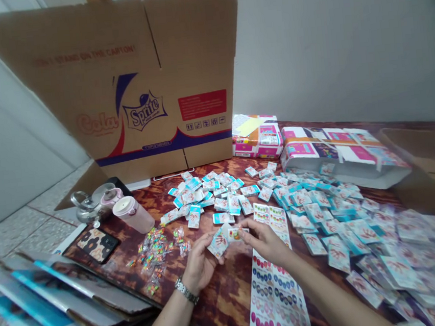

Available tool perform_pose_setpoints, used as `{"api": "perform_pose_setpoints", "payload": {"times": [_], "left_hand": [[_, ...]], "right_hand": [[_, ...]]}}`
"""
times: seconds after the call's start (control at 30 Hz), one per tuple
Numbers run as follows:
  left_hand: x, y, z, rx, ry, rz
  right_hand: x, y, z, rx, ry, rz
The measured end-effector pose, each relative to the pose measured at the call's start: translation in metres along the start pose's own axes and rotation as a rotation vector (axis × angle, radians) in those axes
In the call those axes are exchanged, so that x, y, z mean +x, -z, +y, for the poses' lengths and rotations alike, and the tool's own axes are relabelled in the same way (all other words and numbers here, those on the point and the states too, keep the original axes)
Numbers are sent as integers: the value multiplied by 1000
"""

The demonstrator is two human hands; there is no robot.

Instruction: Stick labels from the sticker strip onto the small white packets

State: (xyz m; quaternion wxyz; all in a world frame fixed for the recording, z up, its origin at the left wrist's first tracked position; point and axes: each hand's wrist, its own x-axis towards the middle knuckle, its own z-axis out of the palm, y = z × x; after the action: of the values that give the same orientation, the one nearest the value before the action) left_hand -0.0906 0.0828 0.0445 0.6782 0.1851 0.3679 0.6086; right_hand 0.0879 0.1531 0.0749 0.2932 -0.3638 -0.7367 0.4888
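My left hand (201, 267), with a watch at its wrist, grips a small white and blue box (218, 242) with a red hand print on it. The fingers of my right hand (265, 241) pinch a small printed piece (234, 234) at the box's upper end, beside a raised white flap. Whether that piece is partly inside the box I cannot tell. Under my right forearm lies a long sheet of coloured oval stickers (260, 305). Left of my hands are several small clear packets of bright coloured bits (154, 251).
A pile of similar boxes (195, 193) lies behind my hands, and a larger heap (334, 223) spreads right. A tall carton (191, 47) stands behind. A pink tumbler (140, 219), a phone (97, 243) and folded cardboard (110, 291) are left; pink cartons (257, 138) sit at the back.
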Motion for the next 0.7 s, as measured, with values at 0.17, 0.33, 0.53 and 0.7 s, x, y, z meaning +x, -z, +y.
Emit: {"api": "perform_pose_setpoints", "payload": {"times": [0.17, 0.33, 0.53, 0.7], "left_hand": [[-7, -6, 3, -2, 6, 6], [-11, -15, 2, 63, -50, -23], [-8, -21, 11, 275, -64, -118], [-6, -23, 5, 228, 41, -139]], "right_hand": [[-1, 3, -6, -22, -5, -30], [-4, 5, -19, -281, 114, 1], [-4, 3, -12, -154, 41, -55], [-10, -7, 4, 36, -44, -48]]}}
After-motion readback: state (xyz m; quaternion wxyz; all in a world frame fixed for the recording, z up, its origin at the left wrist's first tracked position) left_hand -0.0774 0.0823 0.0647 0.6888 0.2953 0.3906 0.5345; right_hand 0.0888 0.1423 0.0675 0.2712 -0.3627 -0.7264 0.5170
